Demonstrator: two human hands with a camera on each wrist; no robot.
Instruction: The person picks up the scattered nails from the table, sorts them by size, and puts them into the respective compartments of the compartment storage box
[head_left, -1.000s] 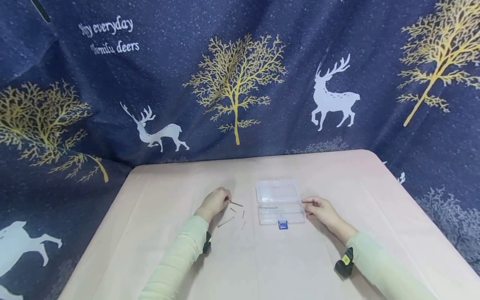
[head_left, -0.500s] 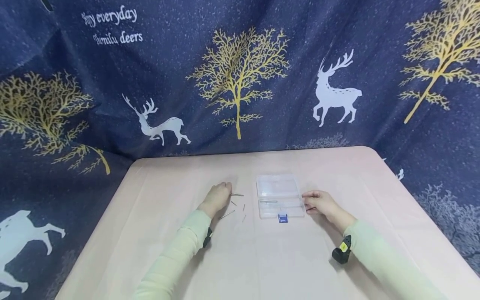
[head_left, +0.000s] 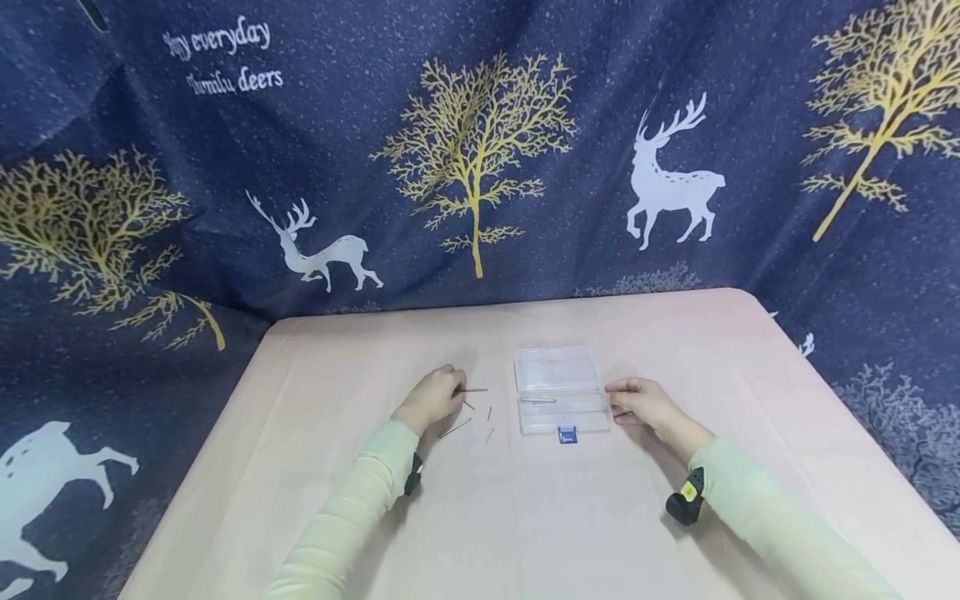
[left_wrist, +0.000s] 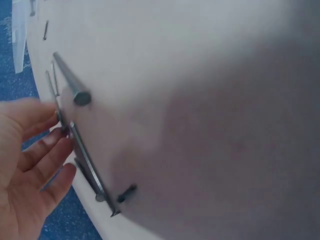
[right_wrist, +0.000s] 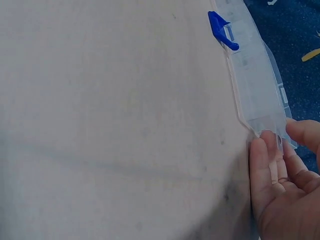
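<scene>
In the head view my left hand pinches a thin metal nail, which points right from the fingertips. The left wrist view shows this nail between thumb and fingers, with several loose nails lying close by, among them a big flat-headed one. My right hand holds the right end of a clear plastic box, its lid folded back. Seen from the right wrist, the thumb is over the box end and the fingers are at its side. A long nail lies inside the box's back compartment.
Between my left hand and the box lie several nails, including a longer one and a short one. A blue latch sticks out at the box's front. Behind the pale table hangs a dark blue deer-print cloth.
The pinched nail has turned from slanting to nearly level in the head view. The head view has tilted slightly down. My right hand stays on the box end.
</scene>
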